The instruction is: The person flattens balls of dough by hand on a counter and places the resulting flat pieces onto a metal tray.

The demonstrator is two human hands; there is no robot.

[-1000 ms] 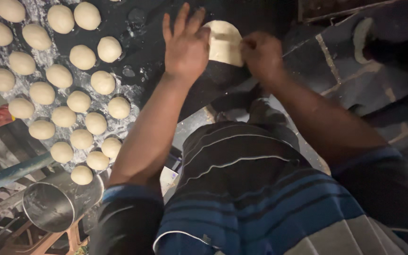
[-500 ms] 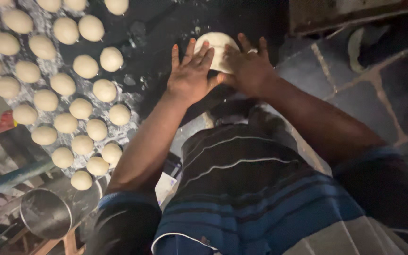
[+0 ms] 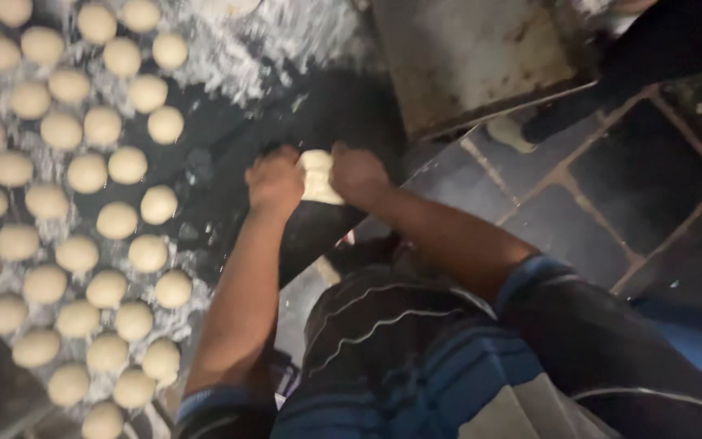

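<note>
Dough, one pale, soft, folded-looking piece [image 3: 318,175], sits between the person's two bare hands at the near edge of the dark, flour-dusted work surface [image 3: 229,162]. The left hand [image 3: 274,180] presses against the piece's left side with its fingers curled together into a loose fist; the right hand [image 3: 357,173] presses against the right side, fingers likewise bunched and bent inward on the dough. Both hands touch the piece, and only a narrow strip of it shows between them. How far the fingertips dig in I cannot tell, since they are turned away from the camera.

Left of the hands, rows of round, cream-coloured dough balls [image 3: 127,165] cover the surface from its far edge to its near edge, each ball just apart from its neighbours, with white flour scattered between them. Near the far edge lies a thicker patch of loose white flour [image 3: 286,41]. Beyond the right hand stands a stained, pale metal slab [image 3: 469,57]. Right of the surface, the dark tiled floor [image 3: 611,179] shows pale grout lines. The person's dark striped shirt [image 3: 400,358] fills the lower middle.
</note>
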